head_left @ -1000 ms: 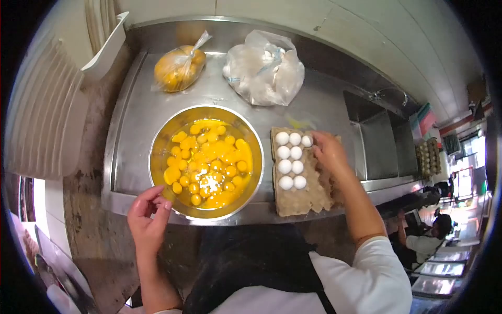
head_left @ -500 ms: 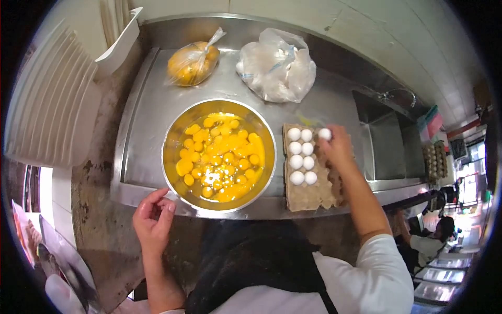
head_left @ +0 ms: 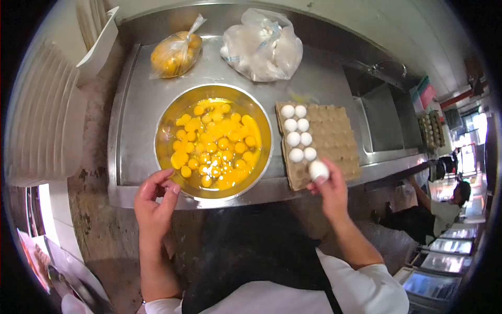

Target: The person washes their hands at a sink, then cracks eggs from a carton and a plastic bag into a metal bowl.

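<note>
The egg (head_left: 318, 170) is pinched in the fingers of the right hand (head_left: 330, 184), by the near edge of the egg tray (head_left: 332, 128). Leftward, a narrow strip of steel counter (head_left: 136, 115) separates tray from bowl (head_left: 212, 92). The left hand (head_left: 157, 201) curls at the bowl's near-left rim; whether gripping, I cannot tell.

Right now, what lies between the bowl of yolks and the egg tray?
Only a narrow, bare strip of steel counter, in the head view.

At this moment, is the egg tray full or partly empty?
Partly empty: the egg tray holds eight white eggs in two columns; the rest in view is bare.
</note>
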A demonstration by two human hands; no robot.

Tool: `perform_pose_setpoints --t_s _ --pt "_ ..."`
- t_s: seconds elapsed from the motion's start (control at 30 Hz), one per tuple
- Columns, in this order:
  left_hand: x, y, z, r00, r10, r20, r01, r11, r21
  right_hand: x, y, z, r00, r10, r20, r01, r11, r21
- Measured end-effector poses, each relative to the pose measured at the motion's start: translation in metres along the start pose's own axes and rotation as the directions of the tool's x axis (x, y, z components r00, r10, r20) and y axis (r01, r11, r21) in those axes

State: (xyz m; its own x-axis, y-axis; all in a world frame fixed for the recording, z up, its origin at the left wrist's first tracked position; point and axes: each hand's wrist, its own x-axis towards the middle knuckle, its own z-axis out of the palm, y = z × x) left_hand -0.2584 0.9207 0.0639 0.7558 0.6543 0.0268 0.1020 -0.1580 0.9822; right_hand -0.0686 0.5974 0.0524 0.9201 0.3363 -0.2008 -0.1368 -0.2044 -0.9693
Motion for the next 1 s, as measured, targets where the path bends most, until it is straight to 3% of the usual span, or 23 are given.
perform_pose_setpoints --t_s 0.03,0.1,0.13,0.2,0.5,0.6,0.73,0.77,0.8,0.83,0.87,0.9,1.0 --pt "0.001 0.001 -0.002 1.000 0.006 0.020 -0.006 0.999 0.034 -0.014 0.018 0.006 0.955 -0.296 -0.004 0.288 0.932 -0.222" --pt "0.002 0.000 -0.003 0.999 0.011 0.044 -0.014 0.998 0.069 -0.038 0.028 0.010 0.889 -0.431 0.153 0.445 0.738 -0.508" --pt "0.003 -0.001 -0.003 0.998 0.044 0.046 -0.047 0.996 0.071 -0.042 0.041 0.014 0.890 -0.431 0.151 0.443 0.738 -0.508" --pt "0.001 -0.001 -0.004 0.996 0.075 0.051 -0.079 0.994 0.076 -0.043 0.074 0.023 0.818 -0.533 0.215 0.543 0.594 -0.594" --pt "-0.003 0.007 -0.011 0.989 0.025 0.145 -0.039 0.994 0.097 -0.046 0.110 0.037 0.829 -0.532 0.171 0.497 0.562 -0.661" --pt "-0.006 -0.002 -0.011 0.988 0.097 0.119 -0.108 0.990 0.092 -0.045 0.081 0.044 0.819 -0.557 0.139 0.525 0.629 -0.573" --pt "-0.009 0.003 -0.002 0.985 0.021 0.172 -0.035 0.996 0.077 -0.040 0.039 0.060 0.780 -0.606 0.158 0.572 0.587 -0.573" --pt "-0.009 0.005 0.001 0.974 -0.008 0.225 -0.016 0.995 0.103 -0.039 0.035 0.070 0.889 -0.453 0.069 0.449 0.830 -0.330" --pt "-0.009 0.003 0.006 0.969 0.004 0.248 -0.026 0.996 0.087 -0.036 0.030 0.076 0.964 -0.262 0.041 0.263 0.964 -0.044" --pt "-0.010 0.006 0.011 0.971 0.006 0.237 -0.028 0.996 0.090 -0.029 0.023 0.077 0.962 -0.267 0.050 0.269 0.962 -0.039" --pt "-0.009 0.012 0.017 0.959 0.028 0.282 -0.054 0.995 0.082 -0.019 0.015 0.076 0.964 0.011 0.264 -0.085 0.960 0.268" --pt "-0.007 0.017 0.024 0.944 0.051 0.327 -0.079 0.994 0.074 -0.012 0.007 0.078 0.824 0.199 0.531 -0.471 0.761 0.446" --pt "0.001 0.020 0.048 0.930 0.061 0.363 -0.094 0.993 0.072 -0.003 -0.004 0.097 0.795 0.211 0.569 -0.486 0.783 0.389"
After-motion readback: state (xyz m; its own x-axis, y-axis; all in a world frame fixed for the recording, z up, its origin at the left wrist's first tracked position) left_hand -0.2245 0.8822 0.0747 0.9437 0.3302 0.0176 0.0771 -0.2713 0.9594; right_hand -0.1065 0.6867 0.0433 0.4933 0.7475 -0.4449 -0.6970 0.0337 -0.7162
